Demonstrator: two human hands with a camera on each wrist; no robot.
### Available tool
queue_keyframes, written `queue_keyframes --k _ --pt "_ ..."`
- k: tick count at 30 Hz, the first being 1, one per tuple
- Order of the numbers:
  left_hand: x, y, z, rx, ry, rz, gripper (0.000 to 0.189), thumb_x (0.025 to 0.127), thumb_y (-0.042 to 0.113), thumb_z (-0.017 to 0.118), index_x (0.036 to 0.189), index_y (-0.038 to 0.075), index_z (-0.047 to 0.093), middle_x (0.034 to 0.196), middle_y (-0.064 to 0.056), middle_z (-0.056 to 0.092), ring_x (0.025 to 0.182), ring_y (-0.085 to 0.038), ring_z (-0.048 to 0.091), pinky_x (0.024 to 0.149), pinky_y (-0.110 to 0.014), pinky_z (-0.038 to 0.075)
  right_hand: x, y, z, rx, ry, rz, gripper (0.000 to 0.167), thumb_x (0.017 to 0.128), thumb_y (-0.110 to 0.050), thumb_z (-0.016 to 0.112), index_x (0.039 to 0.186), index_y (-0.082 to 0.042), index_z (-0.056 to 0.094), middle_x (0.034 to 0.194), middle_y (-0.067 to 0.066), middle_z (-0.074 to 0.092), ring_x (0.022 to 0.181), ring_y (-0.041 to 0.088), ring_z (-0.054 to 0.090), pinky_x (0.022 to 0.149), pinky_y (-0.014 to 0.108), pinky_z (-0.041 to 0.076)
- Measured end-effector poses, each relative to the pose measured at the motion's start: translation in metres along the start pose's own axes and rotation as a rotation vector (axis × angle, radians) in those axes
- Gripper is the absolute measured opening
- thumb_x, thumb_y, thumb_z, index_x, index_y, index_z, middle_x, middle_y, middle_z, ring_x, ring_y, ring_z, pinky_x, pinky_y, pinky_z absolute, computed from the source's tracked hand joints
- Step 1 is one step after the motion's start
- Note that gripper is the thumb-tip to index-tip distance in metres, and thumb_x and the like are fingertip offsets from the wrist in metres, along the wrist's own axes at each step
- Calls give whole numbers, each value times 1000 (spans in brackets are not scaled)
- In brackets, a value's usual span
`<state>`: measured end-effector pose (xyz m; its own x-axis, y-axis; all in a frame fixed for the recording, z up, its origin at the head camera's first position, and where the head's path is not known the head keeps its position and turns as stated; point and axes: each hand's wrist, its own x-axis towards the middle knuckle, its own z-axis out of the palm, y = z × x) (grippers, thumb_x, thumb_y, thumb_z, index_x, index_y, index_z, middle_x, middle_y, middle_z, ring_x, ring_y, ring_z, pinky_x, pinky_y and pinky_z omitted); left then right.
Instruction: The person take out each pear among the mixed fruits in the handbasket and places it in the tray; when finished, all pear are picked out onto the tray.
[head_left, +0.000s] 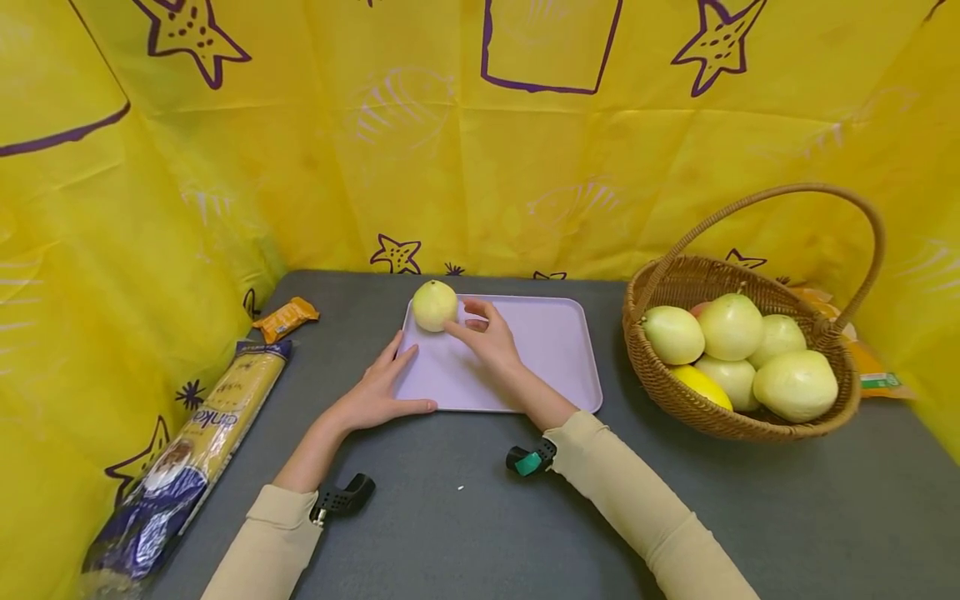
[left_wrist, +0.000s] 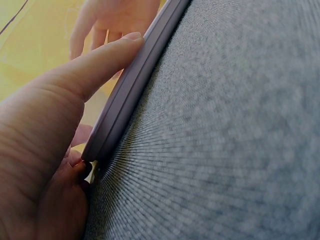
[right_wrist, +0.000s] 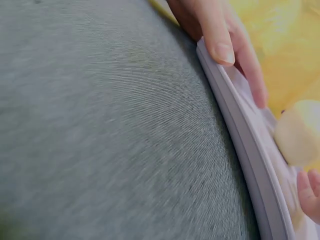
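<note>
A round, pale yellow-green fruit (head_left: 435, 306) sits on the lilac tray (head_left: 551, 350), at its far left corner. My right hand (head_left: 487, 335) is over the tray just right of this fruit. Its fingers are loosely bent, with the thumb tip close to the fruit's side and nothing between thumb and fingers. At the tray's near left corner rests my left hand (head_left: 378, 396), fingers spread. Its thumb (left_wrist: 112, 60) lies on the front rim, and the other fingers reach along the left side, partly hidden below the corner in the left wrist view.
A wicker basket (head_left: 645, 367) with a tall handle stands at the right, holding several pale green fruits and a yellow one (head_left: 702, 387). Orange packaging (head_left: 885, 371) lies behind it. On the left are a small orange packet (head_left: 287, 319) and a long clear-and-blue food bag (head_left: 191, 458).
</note>
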<state>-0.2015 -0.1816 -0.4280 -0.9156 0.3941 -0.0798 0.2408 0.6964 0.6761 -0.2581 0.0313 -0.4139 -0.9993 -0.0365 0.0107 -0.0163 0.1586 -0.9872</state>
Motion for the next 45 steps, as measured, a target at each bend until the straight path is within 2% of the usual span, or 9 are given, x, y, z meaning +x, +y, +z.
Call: queue_keyframes --k 12,16,19,21,25,31,35,39,45 --pt "0 -3 -2 15 15 7 104 78 56 76 155 8 25 163 -13 -6 144 -47 6 106 -70 13 -34 -11 -28 98 -100 -5 43 88 -15 73 127 -2 60 129 17 59 108 24 60 83 29 49" --pt "1 -3 -1 16 13 11 102 78 55 76 155 8 26 163 -14 -6 144 -47 6 106 -69 13 -48 -13 -40 133 -120 -9 40 89 -14 72 125 -1 61 128 19 59 106 23 61 86 33 50" --pt "1 -3 -1 17 12 10 103 78 55 75 155 8 26 163 -14 -6 144 -47 6 107 -69 13 -56 -9 -49 147 -132 -20 39 88 -14 72 123 -1 62 127 20 60 103 21 62 87 32 50" --pt "2 -4 -1 21 11 11 103 79 55 75 155 7 25 162 -15 -6 144 -47 6 106 -70 13 -63 -11 -56 143 -147 -28 38 89 -14 71 123 0 62 127 20 59 104 21 61 86 27 49" --pt "3 -4 -2 17 7 21 102 79 55 75 155 6 25 162 -16 -7 144 -47 5 106 -71 11 -77 -18 -70 128 -177 -52 37 90 -15 70 123 -1 62 125 18 60 106 21 60 89 27 47" --pt "4 -3 -1 17 -8 25 103 79 55 74 155 7 24 162 -15 -8 145 -44 3 106 -71 9 -97 -37 -101 64 -219 -114 34 92 -17 69 123 -5 62 122 5 61 111 22 58 92 33 46" --pt "4 -2 -1 15 -6 31 103 79 54 75 155 6 24 162 -16 -8 145 -45 3 106 -71 10 -110 -52 -127 7 -217 -201 32 92 -13 69 122 -5 62 122 5 61 112 27 58 92 34 47" --pt "4 -2 -1 13 -7 28 103 79 54 75 155 6 24 162 -15 -8 145 -45 3 106 -70 11 -118 -64 -150 -44 -206 -282 31 92 -7 68 122 -4 61 122 6 60 110 25 58 91 30 49" --pt "2 -1 -1 16 -12 19 102 80 54 75 155 7 24 162 -16 -8 144 -45 4 106 -70 11 -121 -75 -187 -209 -154 -350 31 92 -6 67 122 -4 61 117 4 62 105 22 59 88 25 50"
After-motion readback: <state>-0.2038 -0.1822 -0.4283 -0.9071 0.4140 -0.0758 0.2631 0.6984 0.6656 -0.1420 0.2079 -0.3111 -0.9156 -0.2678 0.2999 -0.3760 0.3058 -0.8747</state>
